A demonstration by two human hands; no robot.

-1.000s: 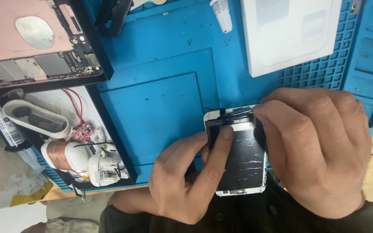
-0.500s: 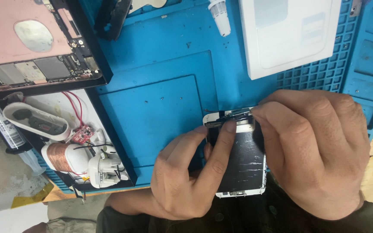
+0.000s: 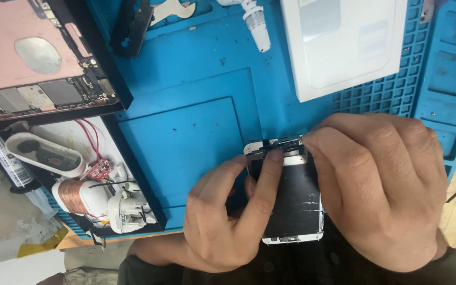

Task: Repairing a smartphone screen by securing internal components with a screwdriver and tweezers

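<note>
At the upper left of the frame lies the opened pink phone body point(image 3: 38, 63), its circuit boards bare along the lower edge. Below it, at the left edge, a white tray point(image 3: 88, 179) holds a copper coil point(image 3: 77, 192) and a small red board point(image 3: 100, 170) with thin wires. The blue mat point(image 3: 186, 137) covers the table across the middle.

My left hand point(image 3: 228, 221) sits at the lower centre, grasping the white-framed phone screen point(image 3: 291, 200) by its left edge, with the forefinger stretched up to press on the top strip. A second ago that fingertip lay lower on the dark glass; now it has crept up to the top edge, so the work has moved onto the small parts there.

My right hand point(image 3: 381, 190) covers the screen's right side, its fingers curled and pinching at the top corner; whether it holds a tool I cannot tell.

In the upper right lies a white panel point(image 3: 344, 47), and a white nozzle point(image 3: 257, 26) beside it.
</note>
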